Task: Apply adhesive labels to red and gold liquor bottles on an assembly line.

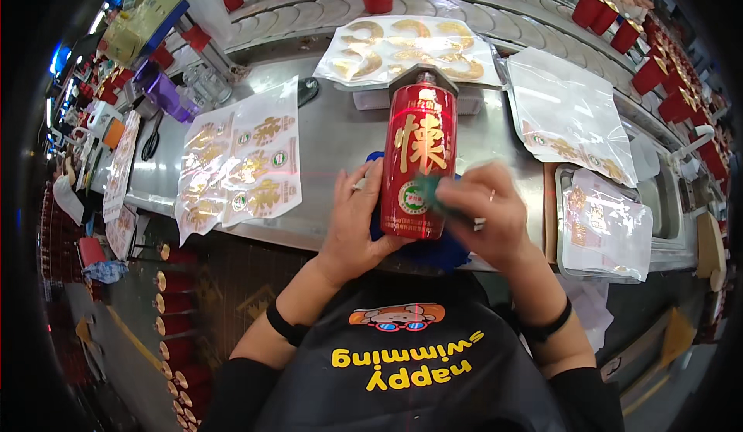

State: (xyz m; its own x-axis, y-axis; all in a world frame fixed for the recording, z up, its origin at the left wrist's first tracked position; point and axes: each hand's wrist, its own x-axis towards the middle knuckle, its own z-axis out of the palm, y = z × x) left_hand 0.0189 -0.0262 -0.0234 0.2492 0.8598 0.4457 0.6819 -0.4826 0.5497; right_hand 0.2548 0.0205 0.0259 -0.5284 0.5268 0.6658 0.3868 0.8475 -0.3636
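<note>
A red bottle (402,173) with gold and white decals lies in front of me, its neck pointing away and set in a dark angled holder (443,78). My left hand (352,223) grips the bottle's left side, thumb near its base. On the right, my right hand (487,209) is closed and smeared by motion. A small green piece (425,187) shows at its fingertips, over the round green-and-white emblem on the bottle; its exact kind is too blurred to tell. Blue cloth (441,258) lies beneath the bottle.
Gold-printed decal sheets lie left (240,161), behind the bottle (410,49) and right (569,114). A metal tray (567,265) with more sheets stands near a sink (667,200). Red bottles (604,18) line the far conveyor (309,10). A purple container (166,95) stands back left.
</note>
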